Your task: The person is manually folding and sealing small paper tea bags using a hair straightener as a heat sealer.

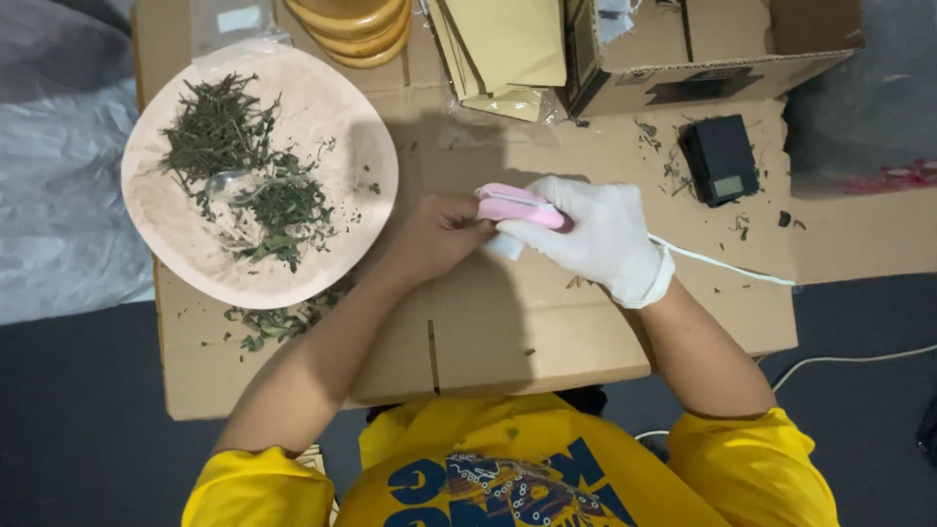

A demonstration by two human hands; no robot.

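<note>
My right hand (595, 234), in a white glove, is closed around a pink handheld device (517, 208) with a white cord (722, 265) trailing to the right. My bare left hand (439, 234) meets it from the left, fingers pinched on a small white piece (505, 247) at the device's jaw. Both hands rest over a flattened cardboard sheet (527, 322). To the left sits a pale pink plate (332, 117) holding dried green herbs (234, 146) and a clear plastic spoon (229, 183).
A small black digital scale (720, 158) lies at the right of the cardboard. An open cardboard box (703, 59), a stack of tan envelopes (503, 49) and stacked wooden dishes (356, 29) line the far edge. Loose herb bits (273, 322) scatter below the plate.
</note>
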